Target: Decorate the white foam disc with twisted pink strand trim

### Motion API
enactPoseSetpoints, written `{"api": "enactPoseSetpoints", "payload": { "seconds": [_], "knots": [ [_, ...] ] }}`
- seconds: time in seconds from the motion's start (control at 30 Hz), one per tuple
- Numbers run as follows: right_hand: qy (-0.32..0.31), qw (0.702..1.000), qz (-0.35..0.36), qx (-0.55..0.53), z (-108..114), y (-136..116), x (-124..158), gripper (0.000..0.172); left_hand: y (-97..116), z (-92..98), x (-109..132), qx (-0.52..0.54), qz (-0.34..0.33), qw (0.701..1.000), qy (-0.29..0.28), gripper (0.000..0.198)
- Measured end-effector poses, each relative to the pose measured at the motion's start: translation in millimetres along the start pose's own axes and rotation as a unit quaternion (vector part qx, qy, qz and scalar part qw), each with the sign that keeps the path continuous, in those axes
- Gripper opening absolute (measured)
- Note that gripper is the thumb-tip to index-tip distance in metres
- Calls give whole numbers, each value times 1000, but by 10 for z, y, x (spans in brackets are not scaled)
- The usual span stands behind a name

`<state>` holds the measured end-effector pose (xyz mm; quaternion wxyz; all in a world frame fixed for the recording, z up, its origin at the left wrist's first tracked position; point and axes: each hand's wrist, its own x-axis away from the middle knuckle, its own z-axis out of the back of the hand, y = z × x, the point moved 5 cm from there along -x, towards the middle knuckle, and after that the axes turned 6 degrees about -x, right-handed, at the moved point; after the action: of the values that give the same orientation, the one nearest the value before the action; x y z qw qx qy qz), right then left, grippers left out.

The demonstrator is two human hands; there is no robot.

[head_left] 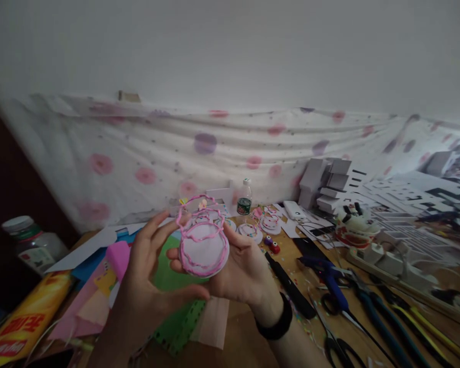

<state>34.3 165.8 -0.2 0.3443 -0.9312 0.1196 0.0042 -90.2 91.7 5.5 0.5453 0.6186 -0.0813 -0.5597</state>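
A pink craft piece (205, 248), a white round disc edged with twisted pink trim and topped by wavy pink loops, is held up in front of me. My right hand (245, 266), with a black band at the wrist, supports it from behind and the right, and fingertips show past its left edge. My left hand (149, 266) is curved around the left side with fingers and thumb apart. Its fingertips are close to the upper loops; I cannot tell whether they touch. Green sheets (176, 286) lie on the table beneath.
Similar pink-trimmed discs (270, 223) and a bottle (244, 198) stand behind. At right are a glue gun (329, 281), scissors (335, 342), pliers (387, 317), a power strip (394, 271) and white cut-out sheets (402, 214). A yellow package (26, 317) and large bottle (32, 245) are at left.
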Motion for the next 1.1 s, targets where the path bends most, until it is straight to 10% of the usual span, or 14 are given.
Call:
{"api": "enactPoseSetpoints", "payload": {
  "seconds": [0.27,0.5,1.1],
  "knots": [
    [-6,989,114,-99,-196,-55,85,64,204,-157,97,20,-40,999,13,31],
    [-23,984,149,-93,-320,-19,150,54,335,-287,254,-15,-62,993,97,21],
    [-20,986,140,-87,-342,26,186,57,300,-239,244,-88,-52,994,36,7]
  ]
}}
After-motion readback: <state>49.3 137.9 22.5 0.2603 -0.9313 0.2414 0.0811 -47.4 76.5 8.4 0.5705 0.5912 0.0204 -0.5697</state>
